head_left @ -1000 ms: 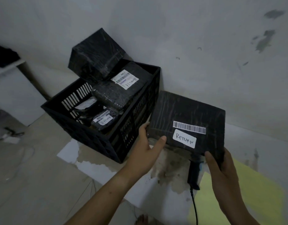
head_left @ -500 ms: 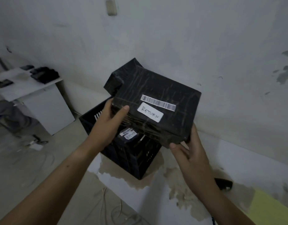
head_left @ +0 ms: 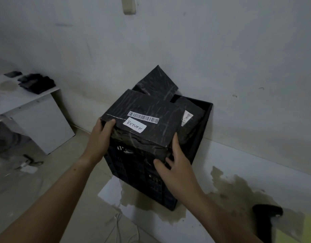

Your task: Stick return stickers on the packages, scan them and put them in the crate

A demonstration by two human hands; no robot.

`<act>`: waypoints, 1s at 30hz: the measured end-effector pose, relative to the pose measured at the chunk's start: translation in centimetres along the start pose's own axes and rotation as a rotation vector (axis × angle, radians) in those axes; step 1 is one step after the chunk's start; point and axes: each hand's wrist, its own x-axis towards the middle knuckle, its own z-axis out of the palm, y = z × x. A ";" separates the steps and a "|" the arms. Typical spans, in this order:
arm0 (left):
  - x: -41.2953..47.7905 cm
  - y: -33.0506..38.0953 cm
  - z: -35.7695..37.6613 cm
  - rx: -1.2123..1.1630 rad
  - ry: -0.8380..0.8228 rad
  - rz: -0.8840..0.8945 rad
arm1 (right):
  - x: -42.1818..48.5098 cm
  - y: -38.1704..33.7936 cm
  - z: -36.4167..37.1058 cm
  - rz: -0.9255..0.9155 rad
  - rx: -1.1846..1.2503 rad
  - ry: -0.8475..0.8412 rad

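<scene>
My left hand (head_left: 100, 135) curls round the left corner of the black package (head_left: 151, 106), thumb on top. My right hand (head_left: 177, 163) presses straight, spread fingers against its near right corner. The package is over the top of the crate (head_left: 202, 130), above the other packages (head_left: 156, 83) inside. Its long side runs left to right. The RETURN sticker (head_left: 134, 127) faces up.

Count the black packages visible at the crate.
3. The held package, between left hand and right hand, atop the crate; a tilted package against the wall behind; a labelled package inside the crate's right side. Others may hide beneath.
</scene>
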 end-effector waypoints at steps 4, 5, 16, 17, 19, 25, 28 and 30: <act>2.2 -2.1 -1.3 0.006 0.025 -0.021 | 0.4 0.3 2.3 -0.002 -0.089 0.019; 2.8 -2.5 -1.8 0.028 0.034 -0.015 | 0.4 0.4 2.8 -0.004 -0.110 0.020; 4.7 -6.4 -3.8 0.109 0.122 0.081 | 1.6 -0.6 4.3 -0.114 -0.400 0.034; 5.5 -6.8 -4.4 0.092 0.137 0.068 | 1.8 -0.8 4.5 -0.133 -0.409 0.031; 6.8 -7.5 -5.3 0.097 0.105 0.045 | 2.5 -0.8 4.8 -0.156 -0.433 0.023; 6.3 -9.7 -4.6 0.173 -0.025 0.060 | 5.1 1.9 4.7 -0.098 -0.420 0.078; 5.3 -10.3 -4.0 0.292 -0.048 0.135 | 5.7 4.2 4.3 0.082 -0.314 0.109; 4.7 -11.0 -4.0 0.364 -0.082 0.195 | 5.6 5.1 4.2 0.155 -0.353 0.043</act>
